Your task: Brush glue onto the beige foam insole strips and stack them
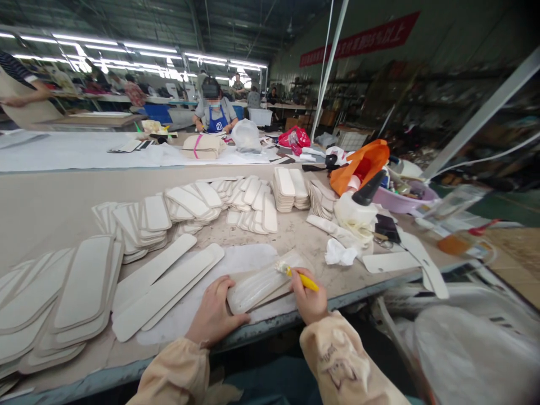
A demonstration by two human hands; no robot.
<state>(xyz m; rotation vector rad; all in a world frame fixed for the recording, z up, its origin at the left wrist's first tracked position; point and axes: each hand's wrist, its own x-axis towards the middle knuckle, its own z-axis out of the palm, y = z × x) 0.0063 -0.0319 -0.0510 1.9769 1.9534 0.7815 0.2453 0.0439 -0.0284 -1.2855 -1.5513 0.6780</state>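
A brush with a yellow handle point(307, 280) is gripped in my right hand point(311, 297); its whitish head rests on a long round-ended pale panel point(257, 289). Glossy wet-looking streaks run along the panel's face. My left hand point(217, 312) holds the panel's left end, fingers on the far side and thumb at the near edge. Beneath lies a thin white sheet point(164, 326). Left of my left hand, long cream strips point(169, 289) lie slanted, partly overlapping. Fanned stacks of similar rounded panels point(84, 284) spread further left, with more stacks point(253, 199) behind the work.
At right stand a white container with a black top point(358, 211), an orange bag point(363, 166) and a purple basin point(405, 197). Crumpled white paper point(341, 252) and a dark phone point(387, 228) lie nearer. A co-worker in a blue apron point(217, 121) sits across the table.
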